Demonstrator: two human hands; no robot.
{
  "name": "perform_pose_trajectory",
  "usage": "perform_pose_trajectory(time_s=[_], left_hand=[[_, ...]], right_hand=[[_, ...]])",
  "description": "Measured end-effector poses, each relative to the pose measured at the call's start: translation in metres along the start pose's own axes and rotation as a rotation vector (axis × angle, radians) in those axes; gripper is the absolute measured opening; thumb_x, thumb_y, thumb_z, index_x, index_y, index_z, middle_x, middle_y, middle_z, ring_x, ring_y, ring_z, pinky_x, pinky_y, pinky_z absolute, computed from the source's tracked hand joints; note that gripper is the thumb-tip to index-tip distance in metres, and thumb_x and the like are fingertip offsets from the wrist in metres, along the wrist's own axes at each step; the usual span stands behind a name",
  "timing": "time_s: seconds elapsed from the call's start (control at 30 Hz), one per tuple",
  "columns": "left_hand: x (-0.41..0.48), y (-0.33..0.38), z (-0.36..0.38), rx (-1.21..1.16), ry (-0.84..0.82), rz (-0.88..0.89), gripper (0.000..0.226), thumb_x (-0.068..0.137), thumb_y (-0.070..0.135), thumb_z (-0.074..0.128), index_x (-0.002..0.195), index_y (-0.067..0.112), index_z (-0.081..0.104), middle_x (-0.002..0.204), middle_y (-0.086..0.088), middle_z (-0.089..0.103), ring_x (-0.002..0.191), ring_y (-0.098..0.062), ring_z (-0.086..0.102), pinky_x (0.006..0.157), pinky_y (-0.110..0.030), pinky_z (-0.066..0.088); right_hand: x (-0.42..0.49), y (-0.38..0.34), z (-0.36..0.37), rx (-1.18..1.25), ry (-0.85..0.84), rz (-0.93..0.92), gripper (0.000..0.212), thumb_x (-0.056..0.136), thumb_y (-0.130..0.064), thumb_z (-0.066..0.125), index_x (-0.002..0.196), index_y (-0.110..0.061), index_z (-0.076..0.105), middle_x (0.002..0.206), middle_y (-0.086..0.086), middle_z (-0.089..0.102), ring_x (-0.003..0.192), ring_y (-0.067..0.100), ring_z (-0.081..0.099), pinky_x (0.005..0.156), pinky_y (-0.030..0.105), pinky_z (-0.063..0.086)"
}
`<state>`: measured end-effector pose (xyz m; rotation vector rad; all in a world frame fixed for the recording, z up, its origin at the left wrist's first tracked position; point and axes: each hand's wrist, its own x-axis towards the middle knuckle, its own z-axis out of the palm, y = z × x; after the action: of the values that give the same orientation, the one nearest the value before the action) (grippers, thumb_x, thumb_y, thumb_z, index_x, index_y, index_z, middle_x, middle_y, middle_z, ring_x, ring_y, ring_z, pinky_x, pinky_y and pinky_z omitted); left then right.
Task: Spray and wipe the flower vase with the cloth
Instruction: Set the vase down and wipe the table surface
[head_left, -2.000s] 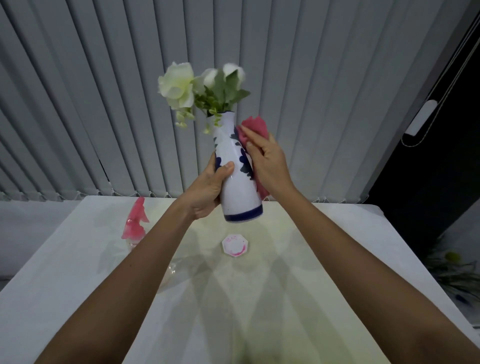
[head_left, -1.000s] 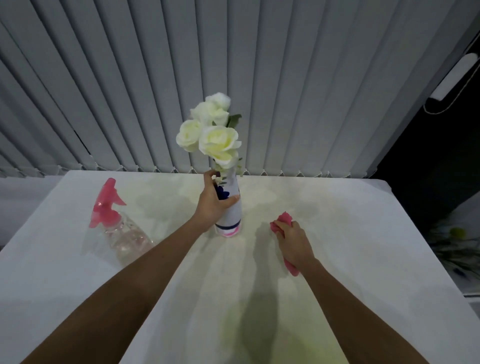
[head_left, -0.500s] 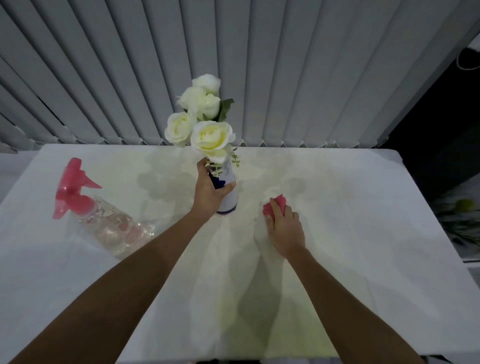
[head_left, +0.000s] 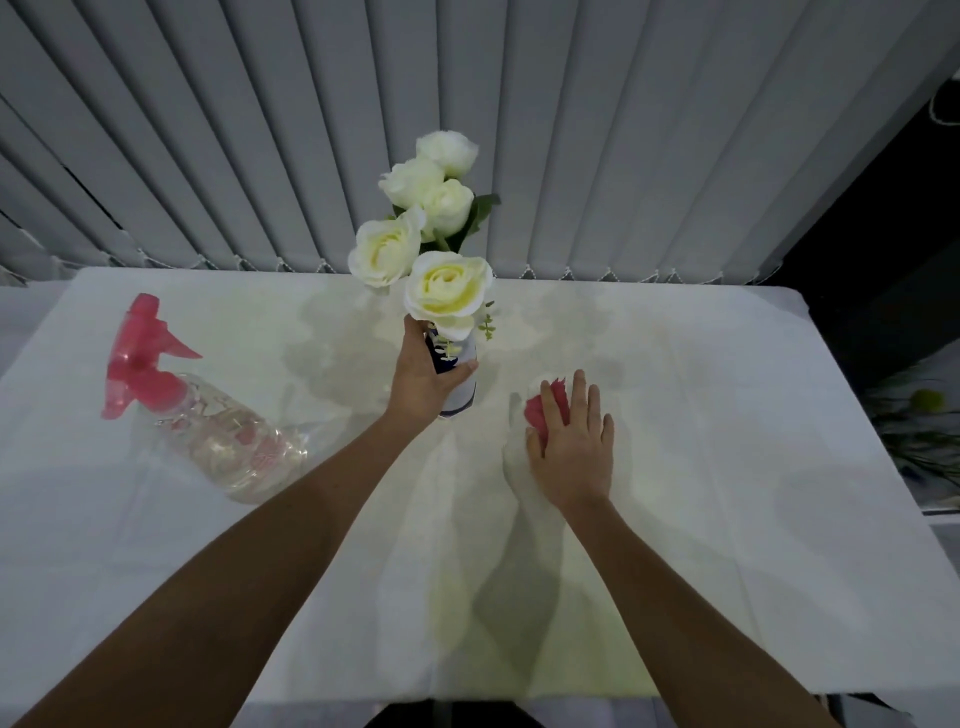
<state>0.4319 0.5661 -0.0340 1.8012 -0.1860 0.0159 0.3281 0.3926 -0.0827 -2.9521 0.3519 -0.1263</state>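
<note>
A white vase with blue markings (head_left: 464, 387) stands upright on the table, holding several white roses (head_left: 441, 291) that hide its neck. My left hand (head_left: 422, 379) is wrapped around the vase body from the left. The pink cloth (head_left: 540, 413) lies on the table to the right of the vase, and my right hand (head_left: 571, 447) rests flat on it with fingers spread. A clear spray bottle with a pink trigger head (head_left: 208, 421) stands on the table to the left, apart from both hands.
The white table (head_left: 727, 467) runs to grey vertical blinds (head_left: 571, 130) at the back. Its right edge drops to a dark gap with a plant (head_left: 919, 426) beyond. The near edge is close below my forearms.
The vase came down from mid-air onto the table, still in my left hand. My right hand took the cloth off the vase, set it on the table and flattened open over it.
</note>
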Motion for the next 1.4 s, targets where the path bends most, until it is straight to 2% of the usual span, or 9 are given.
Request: perform_pose_trajectory(time_s=[0.13,0.23,0.6,0.73,0.87,1.0,1.17,1.3,1.4], left_hand=[[-0.002,-0.004,-0.002,0.006,0.000,-0.032,0.080,0.073,0.007,0.080,0.138,0.011,0.034,0.131,0.001,0.051,0.119,-0.016,0.052,0.103,-0.030,0.043],[-0.003,-0.007,-0.002,0.020,0.010,-0.010,0.081,0.070,0.014,0.081,0.136,0.013,0.035,0.134,-0.005,0.053,0.121,-0.021,0.053,0.105,-0.040,0.044],[-0.028,-0.014,-0.014,0.144,0.020,-0.103,0.079,0.081,0.011,0.072,0.142,0.015,0.023,0.131,-0.003,0.045,0.113,-0.012,0.049,0.090,-0.024,0.042],[-0.068,-0.018,-0.045,0.341,0.151,-0.061,0.059,0.087,0.010,0.063,0.139,0.010,0.034,0.135,-0.008,0.048,0.124,-0.018,0.047,0.097,-0.023,0.037],[-0.102,0.000,-0.083,0.631,0.345,0.242,0.041,0.087,0.001,0.057,0.127,0.008,0.051,0.128,-0.011,0.056,0.123,-0.021,0.046,0.107,-0.031,0.037],[-0.117,0.026,-0.115,0.736,0.695,0.423,0.044,0.085,0.008,0.061,0.126,0.012,0.045,0.133,-0.010,0.050,0.127,-0.026,0.042,0.110,-0.038,0.035],[-0.134,0.029,-0.141,0.562,0.923,0.143,0.070,0.082,0.026,0.069,0.136,0.020,0.024,0.145,-0.010,0.030,0.133,-0.027,0.034,0.110,-0.032,0.030],[-0.117,0.025,-0.158,0.348,0.788,-0.223,0.089,0.080,0.042,0.070,0.148,0.020,0.016,0.154,-0.004,0.028,0.140,-0.028,0.029,0.115,-0.048,0.027],[-0.104,0.020,-0.169,0.263,0.631,-0.235,0.082,0.078,0.046,0.069,0.143,0.026,0.023,0.147,0.000,0.042,0.133,-0.025,0.043,0.111,-0.052,0.033]], right_hand=[[-0.011,0.008,0.001,0.021,-0.124,0.011,0.063,0.096,-0.040,0.041,0.153,-0.028,0.016,0.161,0.012,0.013,0.143,0.038,0.023,0.108,0.050,0.033],[-0.016,0.010,-0.001,0.000,-0.168,0.025,0.071,0.093,-0.044,0.044,0.153,-0.031,0.009,0.152,0.009,0.031,0.128,0.031,0.041,0.096,0.042,0.041],[-0.008,0.006,-0.007,-0.097,-0.276,0.037,0.074,0.095,-0.032,0.042,0.154,-0.019,0.000,0.138,0.011,0.038,0.114,0.029,0.045,0.087,0.039,0.045],[-0.012,-0.003,-0.005,-0.097,-0.221,-0.009,0.074,0.095,-0.029,0.042,0.154,-0.018,0.000,0.136,0.011,0.041,0.112,0.029,0.047,0.085,0.038,0.046],[-0.013,-0.021,0.003,-0.084,-0.183,-0.082,0.072,0.096,-0.035,0.040,0.154,-0.018,0.001,0.140,0.012,0.040,0.114,0.029,0.048,0.087,0.039,0.046],[-0.016,-0.023,0.014,-0.138,-0.194,-0.081,0.079,0.096,-0.054,0.032,0.154,-0.014,-0.004,0.159,0.019,0.009,0.141,0.036,0.023,0.106,0.048,0.033],[-0.014,-0.019,0.018,-0.138,-0.216,-0.079,0.086,0.093,-0.061,0.031,0.153,-0.013,-0.006,0.160,0.017,-0.010,0.147,0.037,0.004,0.111,0.054,0.024],[-0.021,-0.021,0.017,-0.151,-0.226,-0.068,0.082,0.095,-0.057,0.031,0.153,-0.016,-0.010,0.160,0.018,-0.008,0.147,0.037,0.007,0.109,0.051,0.028],[-0.025,-0.023,0.018,-0.147,-0.254,-0.061,0.077,0.098,-0.053,0.027,0.152,-0.017,-0.013,0.161,0.016,-0.010,0.148,0.035,0.005,0.111,0.051,0.026]])
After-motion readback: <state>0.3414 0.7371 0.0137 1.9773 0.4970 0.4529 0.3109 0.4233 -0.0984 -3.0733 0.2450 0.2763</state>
